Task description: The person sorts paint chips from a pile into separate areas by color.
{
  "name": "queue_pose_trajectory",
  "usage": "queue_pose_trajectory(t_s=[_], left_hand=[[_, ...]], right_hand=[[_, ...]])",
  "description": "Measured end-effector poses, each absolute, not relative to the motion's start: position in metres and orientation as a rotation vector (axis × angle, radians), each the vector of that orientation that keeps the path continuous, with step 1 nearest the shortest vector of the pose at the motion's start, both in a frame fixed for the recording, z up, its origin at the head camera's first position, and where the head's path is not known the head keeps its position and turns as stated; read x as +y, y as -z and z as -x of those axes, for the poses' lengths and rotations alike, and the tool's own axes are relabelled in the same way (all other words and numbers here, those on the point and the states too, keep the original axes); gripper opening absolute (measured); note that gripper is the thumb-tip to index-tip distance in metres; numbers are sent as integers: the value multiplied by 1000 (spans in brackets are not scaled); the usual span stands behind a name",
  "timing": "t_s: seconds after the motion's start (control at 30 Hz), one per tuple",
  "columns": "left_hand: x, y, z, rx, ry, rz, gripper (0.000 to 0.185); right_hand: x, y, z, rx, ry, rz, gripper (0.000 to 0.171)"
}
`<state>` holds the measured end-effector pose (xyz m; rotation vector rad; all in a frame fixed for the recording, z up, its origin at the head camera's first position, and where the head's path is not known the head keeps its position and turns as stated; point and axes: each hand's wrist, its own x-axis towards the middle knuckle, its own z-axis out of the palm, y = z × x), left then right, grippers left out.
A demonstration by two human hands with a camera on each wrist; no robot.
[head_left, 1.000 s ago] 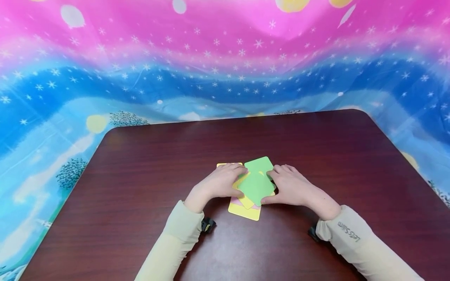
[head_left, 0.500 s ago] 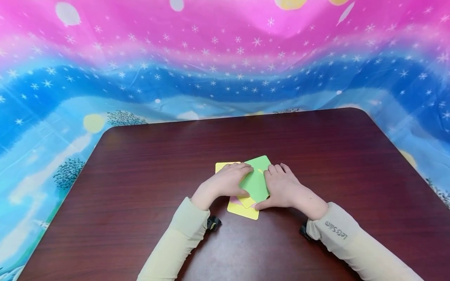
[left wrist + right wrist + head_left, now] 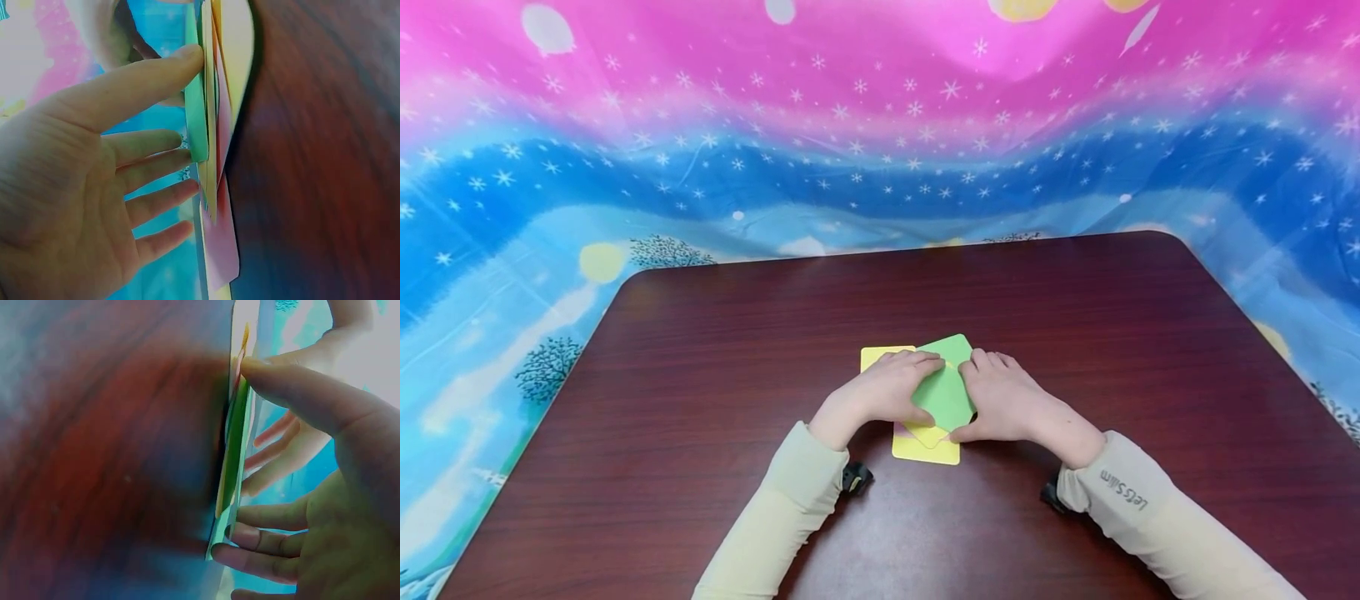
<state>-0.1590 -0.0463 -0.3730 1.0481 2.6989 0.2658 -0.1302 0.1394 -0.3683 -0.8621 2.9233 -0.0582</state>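
Green, yellow and pink flat cards [image 3: 942, 392] lie in a loose pile near the middle of the dark red-brown wooden table [image 3: 700, 400], long axis pointing away from the person. The left hand [image 3: 880, 392] touches the pile's left edge with straight fingers, the right hand [image 3: 1000, 404] its right edge. Both hands are equally near, and neither pinches a card.

Both hands, left [image 3: 880, 392] and right [image 3: 1009, 402], lie palm-down side by side, fingers extended, fingertips nearly meeting.
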Motion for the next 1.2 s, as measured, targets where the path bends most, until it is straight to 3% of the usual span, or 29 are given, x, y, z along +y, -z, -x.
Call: queue_pose_trajectory(t_s=[0.27, 1.2], left_hand=[[-52, 369, 162, 2734, -290, -1042, 75], [-90, 368, 200, 2917, -351, -792, 72]], right_hand=[[141, 360, 140, 2899, 189, 866, 87], [113, 364, 202, 2848, 473, 970, 59]])
